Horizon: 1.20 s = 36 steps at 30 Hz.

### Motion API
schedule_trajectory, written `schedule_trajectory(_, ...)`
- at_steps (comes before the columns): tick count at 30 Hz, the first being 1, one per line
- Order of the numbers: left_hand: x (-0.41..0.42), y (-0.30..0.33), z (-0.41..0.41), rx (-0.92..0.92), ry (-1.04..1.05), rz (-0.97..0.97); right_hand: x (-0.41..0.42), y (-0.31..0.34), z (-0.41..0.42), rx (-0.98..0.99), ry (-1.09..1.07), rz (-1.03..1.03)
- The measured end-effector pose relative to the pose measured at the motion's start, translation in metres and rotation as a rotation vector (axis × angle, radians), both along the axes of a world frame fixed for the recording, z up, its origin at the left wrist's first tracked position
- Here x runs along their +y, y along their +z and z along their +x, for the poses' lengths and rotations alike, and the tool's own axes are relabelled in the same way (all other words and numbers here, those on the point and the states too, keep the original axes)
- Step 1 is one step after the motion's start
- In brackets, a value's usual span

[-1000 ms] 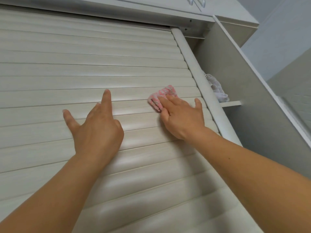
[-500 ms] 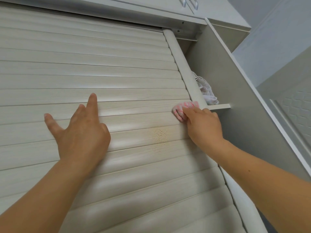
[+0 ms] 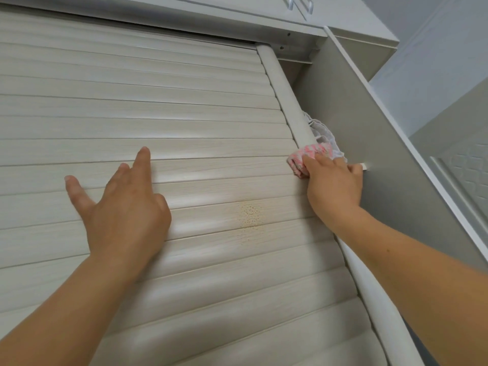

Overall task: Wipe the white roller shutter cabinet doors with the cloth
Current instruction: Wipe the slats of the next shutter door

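Right hand [image 3: 334, 180]: grips the bunched pink-and-white cloth [image 3: 306, 157] at the shutter's right edge rail, wiping | Left hand [image 3: 124, 210]: fingers spread flat on the white slatted roller shutter door [image 3: 132, 114], likely bracing it | Yellowish speckled stain [image 3: 249, 213]: between the hands, unwiped.

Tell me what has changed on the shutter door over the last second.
The right hand slid the pink cloth rightward along the slats, from mid-door to the rounded edge post, uncovering a yellowish speckled stain on the shutter door. The left hand stayed spread flat on the slats, and the white rag remains on the side shelf.
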State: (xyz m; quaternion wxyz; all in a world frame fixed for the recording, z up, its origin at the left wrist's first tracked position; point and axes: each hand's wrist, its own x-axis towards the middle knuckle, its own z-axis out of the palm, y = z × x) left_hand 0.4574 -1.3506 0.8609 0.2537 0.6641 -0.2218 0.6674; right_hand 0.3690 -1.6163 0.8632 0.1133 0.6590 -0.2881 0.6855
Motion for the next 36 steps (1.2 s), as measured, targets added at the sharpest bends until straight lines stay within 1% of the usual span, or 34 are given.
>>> schedule_trajectory(5,-0.001,0.001,0.002,-0.007,-0.032,-0.015,0.000,-0.036,0.003,0.014,-0.068,0.024)
schedule_trajectory(7,0.000,0.000,0.002,-0.006,-0.035,-0.011,0.002,-0.041,0.002,0.032,-0.077,0.044)
schedule_trajectory(9,0.001,0.000,0.002,-0.009,-0.030,-0.008,0.005,-0.031,-0.001,0.042,-0.068,0.057)
schedule_trajectory(14,0.004,-0.002,0.004,-0.018,-0.019,0.005,0.008,0.023,-0.006,0.052,-0.010,0.056)
schedule_trajectory(17,0.005,-0.002,0.004,-0.017,-0.012,0.008,0.005,0.031,-0.006,0.055,-0.005,0.031)
schedule_trajectory(20,0.006,-0.001,0.005,-0.007,-0.027,0.004,0.000,0.011,-0.004,0.023,-0.020,0.000)
schedule_trajectory(24,0.003,-0.003,0.001,0.040,-0.087,-0.003,0.000,-0.029,-0.002,0.005,-0.030,0.034)
schedule_trajectory(27,0.001,-0.003,-0.004,0.088,-0.156,-0.024,0.002,-0.058,0.000,0.038,-0.034,0.078)
schedule_trajectory(31,0.000,-0.011,-0.010,0.122,-0.193,-0.016,0.008,-0.088,-0.003,0.091,-0.028,0.134)
schedule_trajectory(36,-0.003,-0.030,-0.019,0.136,-0.222,0.021,0.013,-0.122,-0.012,0.136,-0.050,0.113)
